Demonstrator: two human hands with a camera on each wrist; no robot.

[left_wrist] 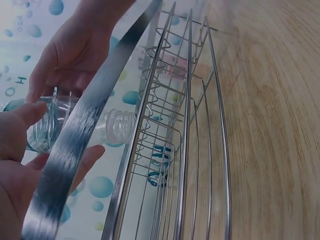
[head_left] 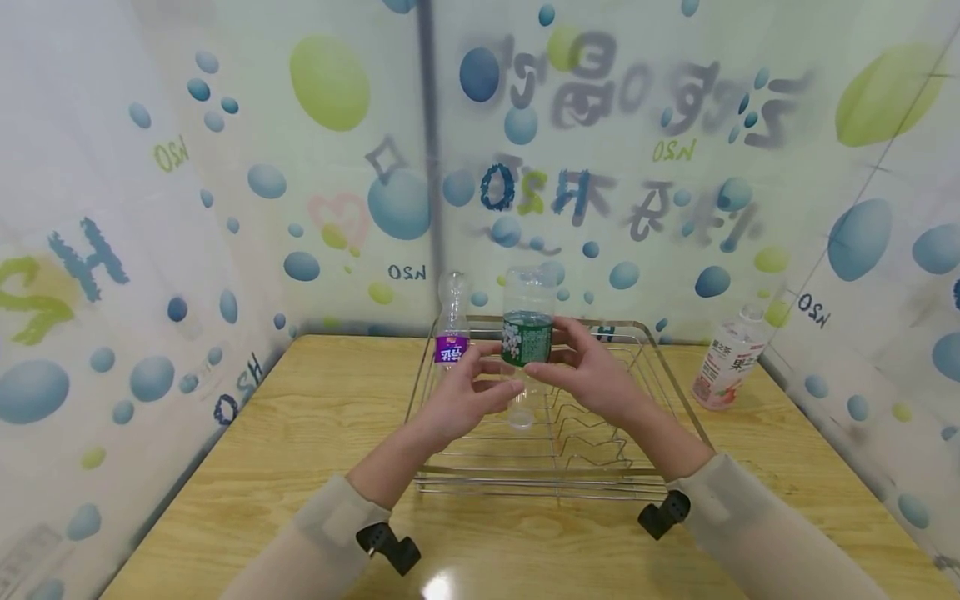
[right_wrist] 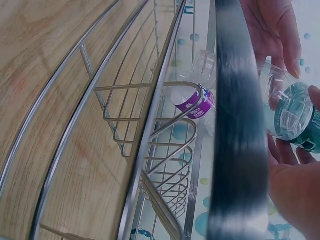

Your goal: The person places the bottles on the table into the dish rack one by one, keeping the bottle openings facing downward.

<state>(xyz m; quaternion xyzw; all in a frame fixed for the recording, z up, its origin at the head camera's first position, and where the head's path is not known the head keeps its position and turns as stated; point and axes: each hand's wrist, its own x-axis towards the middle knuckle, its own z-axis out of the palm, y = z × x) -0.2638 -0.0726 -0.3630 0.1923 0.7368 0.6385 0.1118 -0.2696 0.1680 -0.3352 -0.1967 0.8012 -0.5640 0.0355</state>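
Observation:
A clear plastic bottle (head_left: 527, 337) with a green label is between my two hands, neck down, over a wire dish rack (head_left: 480, 457). My left hand (head_left: 468, 390) curls its fingers and thumb round the left side of the bottle. From the other side, my right hand (head_left: 592, 373) grips it, thumb in front and fingers behind. The right wrist view shows the label (right_wrist: 300, 117) near my right fingers. In the left wrist view the bare bottle neck (left_wrist: 120, 126) points toward the rack bars.
A clear bottle (head_left: 452, 321) with a purple label stands at the rack's left back. Right of the rack, a bottle (head_left: 727, 358) with a white and pink label stands on the wooden table (head_left: 300, 467). A patterned curtain (head_left: 337, 208) encloses the table's back and sides.

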